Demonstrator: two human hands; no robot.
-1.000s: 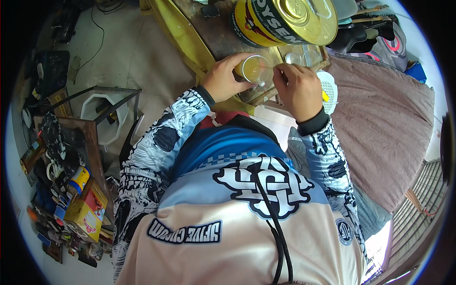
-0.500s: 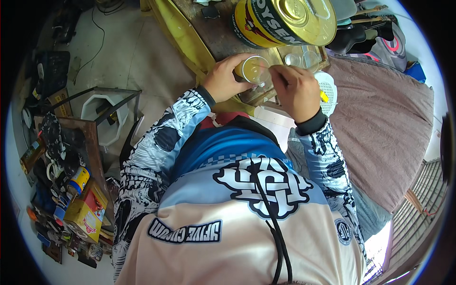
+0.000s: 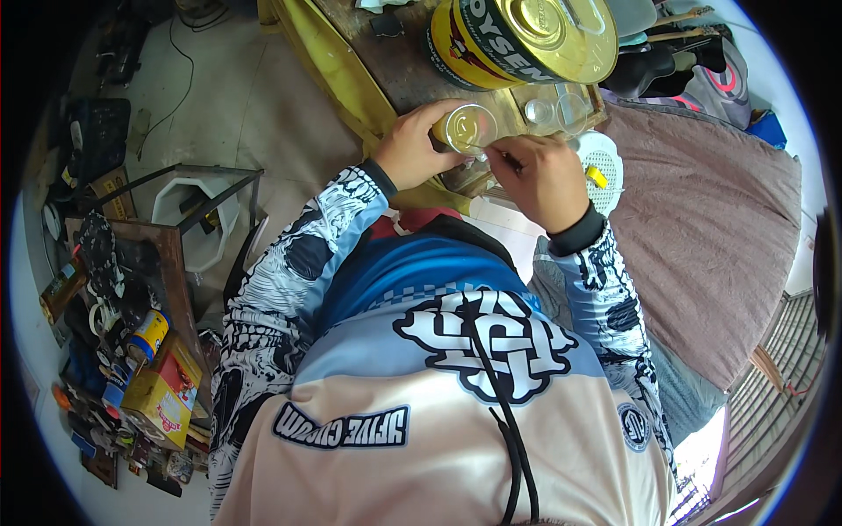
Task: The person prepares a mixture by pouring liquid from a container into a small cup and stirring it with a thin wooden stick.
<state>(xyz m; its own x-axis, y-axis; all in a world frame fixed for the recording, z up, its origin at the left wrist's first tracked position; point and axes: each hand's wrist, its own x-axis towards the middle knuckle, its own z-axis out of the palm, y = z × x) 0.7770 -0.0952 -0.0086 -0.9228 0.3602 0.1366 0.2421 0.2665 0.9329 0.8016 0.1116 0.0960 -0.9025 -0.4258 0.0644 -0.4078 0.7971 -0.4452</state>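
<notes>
Near the front edge of the wooden table, a clear plastic cup (image 3: 467,130) of yellowish-brown liquid is gripped in my left hand (image 3: 415,145), fingers wrapped round its side. My right hand (image 3: 545,180) is at the cup's right side, just below rim height in the picture, its thumb and fingers pinched together. Whatever sits in that pinch is too small and hidden to name. A large yellow and dark green paint can (image 3: 513,53) stands beyond both hands. Two clear cups (image 3: 572,110) stand close past my right hand.
The wooden table (image 3: 351,17) has yellow cloth (image 3: 338,70) along its left edge. A white perforated stool (image 3: 605,145) with a yellow item (image 3: 596,177) is right of my hand. A brown-covered mattress (image 3: 702,219) lies at right; a cluttered shelf (image 3: 175,289) stands at left.
My right hand has moved slightly down and left, from above the cup's rim to beside it. The left hand and its cup have stayed nearly in place.
</notes>
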